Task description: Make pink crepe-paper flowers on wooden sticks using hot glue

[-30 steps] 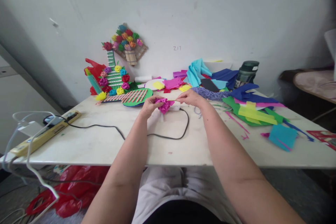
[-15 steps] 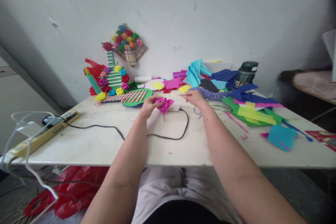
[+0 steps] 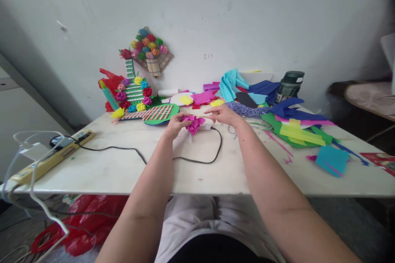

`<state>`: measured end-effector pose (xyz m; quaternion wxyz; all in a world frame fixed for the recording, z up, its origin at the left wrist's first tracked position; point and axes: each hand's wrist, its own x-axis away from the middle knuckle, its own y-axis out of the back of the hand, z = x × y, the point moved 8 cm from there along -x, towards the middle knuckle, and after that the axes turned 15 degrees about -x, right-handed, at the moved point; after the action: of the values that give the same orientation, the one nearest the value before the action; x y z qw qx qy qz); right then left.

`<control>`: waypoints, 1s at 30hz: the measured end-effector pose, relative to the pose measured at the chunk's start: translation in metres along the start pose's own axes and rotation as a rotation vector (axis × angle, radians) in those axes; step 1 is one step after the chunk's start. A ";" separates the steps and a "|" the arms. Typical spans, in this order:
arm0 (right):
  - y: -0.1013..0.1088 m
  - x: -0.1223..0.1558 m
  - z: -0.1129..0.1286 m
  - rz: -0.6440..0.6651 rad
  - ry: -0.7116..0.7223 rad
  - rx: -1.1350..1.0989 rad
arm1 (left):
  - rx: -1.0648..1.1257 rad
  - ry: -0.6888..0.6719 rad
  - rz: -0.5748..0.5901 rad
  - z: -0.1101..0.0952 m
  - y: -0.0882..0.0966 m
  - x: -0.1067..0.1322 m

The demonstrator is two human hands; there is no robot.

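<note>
My left hand (image 3: 176, 125) is closed, pinching a magenta crepe paper flower (image 3: 193, 125) between thumb and fingers above the table. Just right of the flower is my right hand (image 3: 222, 114), its thumb and fingers drawn together on a thin pale stick (image 3: 203, 116) that points at the petals. The stick's far end is hard to make out. Under the flower lies a white glue gun (image 3: 206, 127), partly hidden, with its black cord (image 3: 219, 148) looping over the table.
A guitar shape decked with paper flowers (image 3: 135, 94) leans at the back left. Blue-purple yarn (image 3: 247, 110), coloured paper (image 3: 299, 133) and a dark green bottle (image 3: 289, 86) sit on the right. A yellow power strip (image 3: 52, 158) lies at the left edge.
My right hand has moved left, bringing the thin stick up to the magenta flower, and its fingers are more stretched out. My left hand stays in place with the flower.
</note>
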<state>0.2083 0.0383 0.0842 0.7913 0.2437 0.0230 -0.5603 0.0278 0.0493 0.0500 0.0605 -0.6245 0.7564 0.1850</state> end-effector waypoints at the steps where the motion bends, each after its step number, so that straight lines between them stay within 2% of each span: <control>1: -0.001 -0.001 0.000 0.008 0.012 0.012 | 0.001 0.000 0.003 0.000 0.000 0.000; 5: -0.003 -0.004 -0.004 0.031 0.012 0.058 | -0.001 -0.007 0.015 0.001 -0.002 -0.001; 19: -0.002 -0.004 0.004 -0.022 0.021 0.228 | -0.022 -0.001 0.046 -0.001 -0.005 0.000; 30: -0.017 -0.008 0.009 -0.002 0.109 0.355 | -0.044 0.014 0.130 0.004 -0.015 0.000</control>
<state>0.1881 0.0372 0.0883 0.7330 0.4095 -0.0330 -0.5422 0.0423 0.0483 0.0434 0.0293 -0.5767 0.7914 0.2008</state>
